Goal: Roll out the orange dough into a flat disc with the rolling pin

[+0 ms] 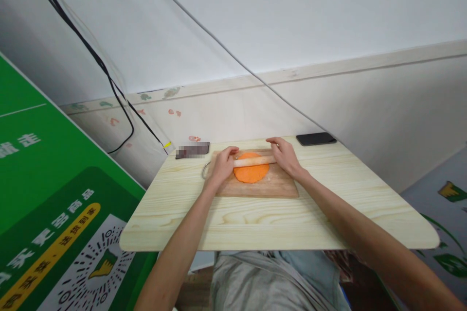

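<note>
A wooden rolling pin lies across a flat, round sheet of orange dough. Beneath the dough is a wooden cutting board with a loop at its left edge. My left hand is closed over the pin's left end, fingers curled forward. At the other end, my right hand is bent over the pin, its fingertips reaching past the far side. Both pin ends are hidden under my hands. Dough shows in front of the pin and a little behind it.
The board rests on a pale wood-grain table against a white wall. A black phone lies at the back right, and a dark blurred-out object at the back left. Black cables hang at left; a green printed panel stands beside the table.
</note>
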`<control>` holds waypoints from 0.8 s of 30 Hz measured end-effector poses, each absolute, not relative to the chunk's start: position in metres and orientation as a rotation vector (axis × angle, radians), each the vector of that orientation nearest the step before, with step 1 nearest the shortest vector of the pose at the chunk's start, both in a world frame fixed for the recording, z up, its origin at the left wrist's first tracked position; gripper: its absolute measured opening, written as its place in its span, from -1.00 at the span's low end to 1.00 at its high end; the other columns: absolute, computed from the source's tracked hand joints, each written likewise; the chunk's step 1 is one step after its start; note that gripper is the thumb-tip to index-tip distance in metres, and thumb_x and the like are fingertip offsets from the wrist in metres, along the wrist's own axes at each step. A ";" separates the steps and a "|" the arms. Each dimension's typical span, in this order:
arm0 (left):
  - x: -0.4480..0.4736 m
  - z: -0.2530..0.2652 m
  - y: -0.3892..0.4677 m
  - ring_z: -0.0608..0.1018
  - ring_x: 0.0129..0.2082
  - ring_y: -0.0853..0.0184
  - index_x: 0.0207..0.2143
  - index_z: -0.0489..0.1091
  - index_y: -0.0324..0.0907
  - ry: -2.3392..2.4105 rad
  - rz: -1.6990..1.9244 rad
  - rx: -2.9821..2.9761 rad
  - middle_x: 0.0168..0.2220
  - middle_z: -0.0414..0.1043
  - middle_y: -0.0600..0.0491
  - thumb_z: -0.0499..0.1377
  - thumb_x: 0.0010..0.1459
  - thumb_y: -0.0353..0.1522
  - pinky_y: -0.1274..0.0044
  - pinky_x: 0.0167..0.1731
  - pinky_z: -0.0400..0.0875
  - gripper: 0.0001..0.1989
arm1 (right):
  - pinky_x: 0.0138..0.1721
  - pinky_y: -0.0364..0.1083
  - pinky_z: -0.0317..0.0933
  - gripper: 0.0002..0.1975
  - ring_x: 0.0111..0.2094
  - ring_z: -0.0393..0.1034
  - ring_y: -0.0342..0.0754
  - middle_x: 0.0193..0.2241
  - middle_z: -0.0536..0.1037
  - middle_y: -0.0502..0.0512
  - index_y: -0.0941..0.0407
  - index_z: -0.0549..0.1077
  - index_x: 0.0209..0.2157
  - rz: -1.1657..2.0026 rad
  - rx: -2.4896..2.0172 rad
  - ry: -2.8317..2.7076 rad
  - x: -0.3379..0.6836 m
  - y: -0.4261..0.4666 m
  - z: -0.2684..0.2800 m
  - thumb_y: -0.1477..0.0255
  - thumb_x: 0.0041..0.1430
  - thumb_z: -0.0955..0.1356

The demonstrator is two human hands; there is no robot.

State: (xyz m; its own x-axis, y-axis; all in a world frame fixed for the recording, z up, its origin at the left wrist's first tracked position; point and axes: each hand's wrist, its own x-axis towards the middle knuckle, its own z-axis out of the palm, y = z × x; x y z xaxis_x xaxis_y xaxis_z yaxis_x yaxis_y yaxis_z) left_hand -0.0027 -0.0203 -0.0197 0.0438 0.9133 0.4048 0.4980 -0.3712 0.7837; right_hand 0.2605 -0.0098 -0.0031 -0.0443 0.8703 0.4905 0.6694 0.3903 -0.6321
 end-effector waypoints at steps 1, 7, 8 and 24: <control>-0.003 -0.021 -0.019 0.69 0.00 0.24 -0.10 0.61 -0.19 1.374 1.318 1.848 -0.06 0.71 -0.04 0.02 0.12 -0.66 0.32 0.22 0.53 -0.53 | 0.22 0.11 0.34 -0.56 0.08 0.56 0.13 0.03 0.71 0.23 0.11 0.66 -0.01 0.324 -1.313 -1.717 0.262 -0.007 -0.004 0.44 0.32 0.19; -0.006 -0.025 -0.013 0.69 -0.12 0.23 -0.26 0.57 -0.19 1.294 1.541 1.591 -0.20 0.69 -0.04 0.07 0.11 -0.58 0.33 0.08 0.60 -0.70 | 0.16 0.15 0.40 -0.61 -0.01 0.59 0.13 -0.04 0.73 0.17 0.08 0.67 -0.07 0.480 -1.209 -1.601 0.260 -0.004 -0.009 0.39 0.25 0.25; -0.007 -0.025 -0.013 0.69 -0.09 0.23 -0.25 0.58 -0.18 1.304 1.538 1.614 -0.18 0.69 -0.04 0.06 0.10 -0.58 0.33 0.10 0.59 -0.68 | 0.16 0.15 0.41 -0.61 0.00 0.59 0.12 -0.03 0.72 0.17 0.08 0.67 -0.05 0.470 -1.199 -1.621 0.260 -0.005 -0.010 0.40 0.26 0.25; -0.015 -0.010 0.006 0.47 0.29 0.01 0.32 0.41 -0.17 1.832 0.460 2.288 0.24 0.50 -0.25 0.05 0.28 -0.44 0.19 0.36 0.25 -0.43 | 0.45 0.21 0.07 -0.37 0.50 0.10 0.22 0.45 0.31 0.41 0.25 0.35 0.42 -0.094 -1.506 -2.382 0.254 0.001 0.000 0.54 0.36 0.20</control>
